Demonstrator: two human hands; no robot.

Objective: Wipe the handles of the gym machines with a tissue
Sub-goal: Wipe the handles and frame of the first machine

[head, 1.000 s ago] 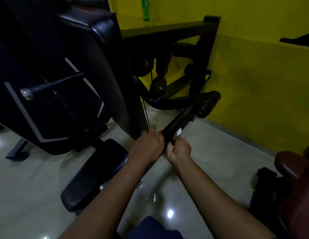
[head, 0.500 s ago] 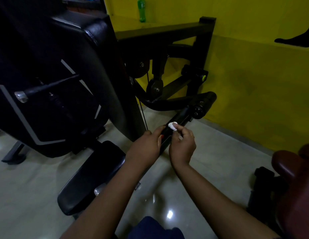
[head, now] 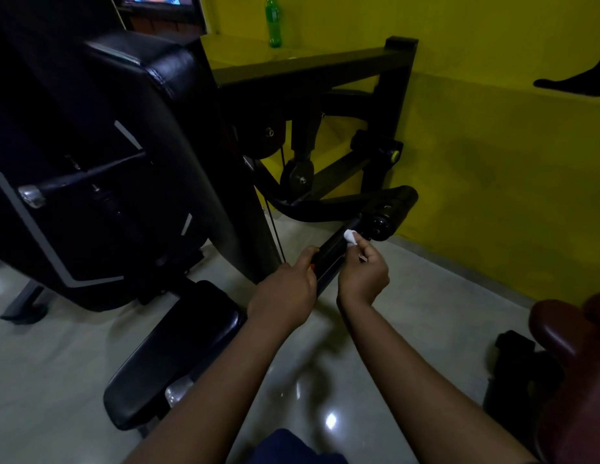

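A black handle bar [head: 335, 247] slants from the lower left up to a round black pivot end [head: 387, 214] of the gym machine. My left hand [head: 286, 289] grips the bar's lower end, its thumb lying along the bar beside a small red mark. My right hand [head: 363, 272] pinches a small white wad of tissue [head: 350, 236] and presses it on the upper part of the bar, just below the pivot. Part of the bar between my two hands shows; its lowest end is hidden under my left hand.
A black padded seat [head: 171, 360] sits low at the left, a large black backrest pad [head: 101, 155] above it. A chrome-tipped rod [head: 32, 195] sticks out at the far left. Yellow wall behind; a green bottle [head: 273, 23] on a ledge. A brown pad [head: 573, 333] at the right.
My right hand has slid the tissue up the bar from near my left hand to just below the pivot. My left hand has kept its grip on the lower end.
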